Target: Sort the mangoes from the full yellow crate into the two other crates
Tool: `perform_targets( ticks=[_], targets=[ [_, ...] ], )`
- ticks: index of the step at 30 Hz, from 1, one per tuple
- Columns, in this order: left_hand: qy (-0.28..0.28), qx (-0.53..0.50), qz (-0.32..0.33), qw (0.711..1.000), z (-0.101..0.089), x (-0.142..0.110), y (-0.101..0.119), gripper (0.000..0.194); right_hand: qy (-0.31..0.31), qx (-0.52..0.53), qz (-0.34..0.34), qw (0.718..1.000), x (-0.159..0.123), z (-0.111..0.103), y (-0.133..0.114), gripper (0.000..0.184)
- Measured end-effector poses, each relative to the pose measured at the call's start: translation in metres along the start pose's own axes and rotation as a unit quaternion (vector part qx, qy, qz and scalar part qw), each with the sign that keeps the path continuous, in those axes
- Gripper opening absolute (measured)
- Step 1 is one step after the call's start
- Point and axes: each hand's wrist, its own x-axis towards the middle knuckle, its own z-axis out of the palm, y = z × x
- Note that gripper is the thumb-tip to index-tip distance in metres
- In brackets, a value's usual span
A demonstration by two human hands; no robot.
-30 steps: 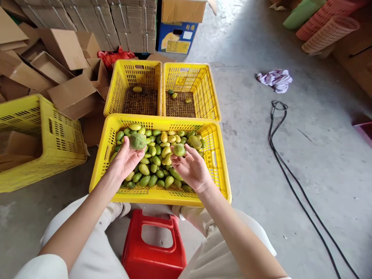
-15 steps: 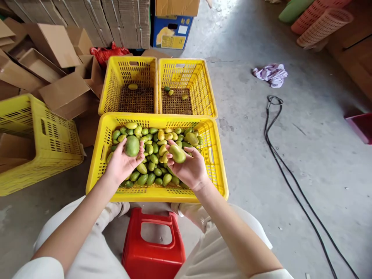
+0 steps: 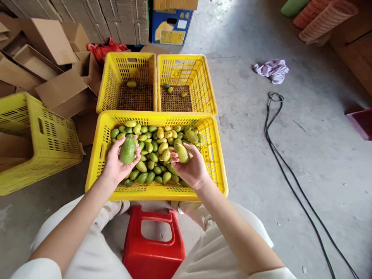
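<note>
Both fruits turned upright since before, left hand [image 3: 117, 164] curled around green mango [image 3: 128, 149], right hand [image 3: 190, 168] gripping yellow-green mango [image 3: 182, 152], both above full crate [image 3: 216, 170], two back crates [image 3: 157, 83] nearly bare.

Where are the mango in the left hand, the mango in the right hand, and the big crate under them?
Left mango [image 3: 128, 149]: head view, middle of its skin.
Right mango [image 3: 182, 152]: head view, its upper side.
Crate [image 3: 157, 192]: head view, near rim.
</note>
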Motion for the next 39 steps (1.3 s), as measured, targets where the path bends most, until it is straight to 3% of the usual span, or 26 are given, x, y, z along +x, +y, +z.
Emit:
perform_targets(
  ticks=[6,10,13,19,23,29,36,39],
  targets=[
    [-0.034,0.038,0.003,0.999,-0.004,0.001,-0.004,0.027,0.071,-0.055,0.003,0.996,-0.003,0.008,0.002,0.029],
    [-0.028,0.102,0.018,0.994,-0.008,0.006,-0.011,0.024,0.008,-0.116,0.005,0.993,0.000,0.001,0.007,0.029],
    [-0.055,0.162,0.009,0.985,-0.009,0.007,-0.016,0.026,-0.040,-0.138,0.003,0.990,0.002,-0.006,0.010,0.025],
    [-0.108,0.181,-0.029,0.977,-0.006,0.003,-0.017,0.034,-0.058,-0.124,-0.045,0.990,0.002,-0.008,0.009,0.024],
    [-0.092,0.163,-0.028,0.982,-0.008,0.006,-0.014,0.032,-0.037,-0.112,-0.062,0.991,0.002,-0.004,0.009,0.025],
    [0.002,0.132,0.003,0.991,-0.009,0.008,-0.013,0.016,0.002,-0.085,-0.040,0.996,0.002,-0.003,0.007,0.014],
    [0.006,0.048,0.042,0.998,-0.016,0.014,-0.014,0.008,-0.004,-0.047,-0.005,0.999,0.000,-0.006,0.001,0.040],
    [0.004,0.019,0.032,0.999,-0.014,0.014,-0.013,0.010,-0.008,-0.040,-0.001,0.999,0.000,-0.006,0.001,0.042]
  ],
)
